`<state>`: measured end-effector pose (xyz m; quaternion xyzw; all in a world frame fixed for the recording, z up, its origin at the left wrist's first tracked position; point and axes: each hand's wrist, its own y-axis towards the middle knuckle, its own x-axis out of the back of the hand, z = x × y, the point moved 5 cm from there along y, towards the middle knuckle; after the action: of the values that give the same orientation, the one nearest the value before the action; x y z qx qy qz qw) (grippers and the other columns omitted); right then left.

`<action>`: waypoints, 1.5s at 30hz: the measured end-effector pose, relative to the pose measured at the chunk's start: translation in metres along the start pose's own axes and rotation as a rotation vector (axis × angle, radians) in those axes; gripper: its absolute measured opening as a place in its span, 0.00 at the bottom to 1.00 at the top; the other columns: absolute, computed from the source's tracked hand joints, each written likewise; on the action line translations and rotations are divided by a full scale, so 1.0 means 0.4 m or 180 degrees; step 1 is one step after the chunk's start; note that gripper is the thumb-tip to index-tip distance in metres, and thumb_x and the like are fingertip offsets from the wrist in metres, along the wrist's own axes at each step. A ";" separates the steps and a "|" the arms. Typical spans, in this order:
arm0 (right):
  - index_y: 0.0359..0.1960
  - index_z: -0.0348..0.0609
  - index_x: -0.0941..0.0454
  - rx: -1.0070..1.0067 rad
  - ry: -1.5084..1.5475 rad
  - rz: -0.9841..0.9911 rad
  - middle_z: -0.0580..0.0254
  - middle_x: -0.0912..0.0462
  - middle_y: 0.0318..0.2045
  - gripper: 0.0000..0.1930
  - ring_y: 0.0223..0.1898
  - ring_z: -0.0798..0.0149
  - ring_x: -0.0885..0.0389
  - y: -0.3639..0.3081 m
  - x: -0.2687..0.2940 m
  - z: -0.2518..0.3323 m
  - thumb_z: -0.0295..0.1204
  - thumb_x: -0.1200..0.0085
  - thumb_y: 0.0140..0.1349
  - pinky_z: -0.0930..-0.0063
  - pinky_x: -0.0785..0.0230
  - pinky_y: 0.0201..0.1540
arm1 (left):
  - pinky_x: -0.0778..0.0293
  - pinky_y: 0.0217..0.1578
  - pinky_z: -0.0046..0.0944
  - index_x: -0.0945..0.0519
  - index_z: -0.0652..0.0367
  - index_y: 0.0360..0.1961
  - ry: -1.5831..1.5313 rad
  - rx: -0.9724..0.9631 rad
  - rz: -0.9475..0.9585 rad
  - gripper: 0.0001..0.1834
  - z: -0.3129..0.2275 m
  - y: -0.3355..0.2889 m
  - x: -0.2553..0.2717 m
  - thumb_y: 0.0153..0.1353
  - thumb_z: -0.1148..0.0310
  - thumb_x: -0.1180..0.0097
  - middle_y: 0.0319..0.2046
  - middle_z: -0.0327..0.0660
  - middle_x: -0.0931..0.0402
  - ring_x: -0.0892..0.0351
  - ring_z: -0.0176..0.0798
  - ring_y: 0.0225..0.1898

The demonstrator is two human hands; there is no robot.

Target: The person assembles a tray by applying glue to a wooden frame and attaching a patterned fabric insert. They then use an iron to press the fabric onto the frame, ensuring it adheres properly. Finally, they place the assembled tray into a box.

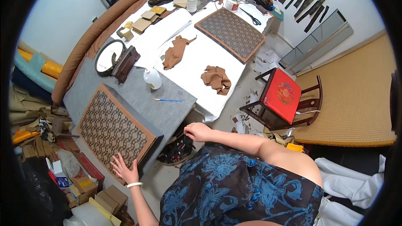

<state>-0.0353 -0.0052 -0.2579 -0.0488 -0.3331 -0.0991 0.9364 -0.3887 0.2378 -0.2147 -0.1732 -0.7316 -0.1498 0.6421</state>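
Note:
My left hand (122, 169) lies with fingers spread on the near end of a patterned box (112, 121), which has a dark floral top and a brown border. The box rests on the grey tabletop's near left side. My right hand (198, 132) is curled closed by the table's near corner, in front of my body. Anything inside its fingers is hidden. A thin blue brush (168, 100) lies on the grey cloth beyond the box. Behind the brush stands a white squeeze bottle (153, 79).
Two crumpled brown cloths (216, 80) and a second patterned panel (230, 33) lie on the white tabletop. A dark wooden stand (125, 64) sits by a round white hoop (109, 57). Right of the table is a red-seated chair (282, 96). Cardboard boxes (85, 186) crowd the floor at left.

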 end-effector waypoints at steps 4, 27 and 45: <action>0.38 0.43 0.19 -0.0094 -0.0092 0.0194 0.52 0.16 0.34 0.08 0.41 0.44 0.17 0.004 0.102 -0.150 0.33 0.44 0.63 0.50 0.24 0.44 | 0.60 0.76 0.65 0.47 0.36 0.81 0.0536 0.0038 -0.0113 0.43 -0.045 -0.018 -0.035 0.71 0.38 0.50 0.83 0.37 0.58 0.63 0.55 0.82; 0.43 0.39 0.20 -0.2994 0.2628 -0.3388 0.62 0.15 0.30 0.10 0.25 0.72 0.21 -0.344 0.701 -1.079 0.34 0.46 0.73 0.76 0.27 0.25 | 0.62 0.78 0.57 0.54 0.61 0.81 0.0128 0.0602 -0.0847 0.41 -0.251 -0.100 -0.110 0.79 0.46 0.60 0.81 0.56 0.62 0.63 0.60 0.81; 0.60 0.48 0.23 -0.3442 0.4104 -0.2892 0.59 0.17 0.54 0.27 0.51 0.54 0.16 -0.192 1.139 -1.702 0.52 0.42 0.67 0.58 0.17 0.43 | 0.32 0.67 0.54 0.17 0.57 0.52 -0.1708 0.1652 0.0120 0.18 -0.967 -0.297 -0.489 0.61 0.65 0.34 0.66 0.58 0.28 0.29 0.61 0.67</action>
<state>0.7115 -0.2572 -0.4937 -0.2768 0.3505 -0.6014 0.6624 -0.0758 -0.0515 -0.3576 -0.0513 -0.8842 0.1033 0.4527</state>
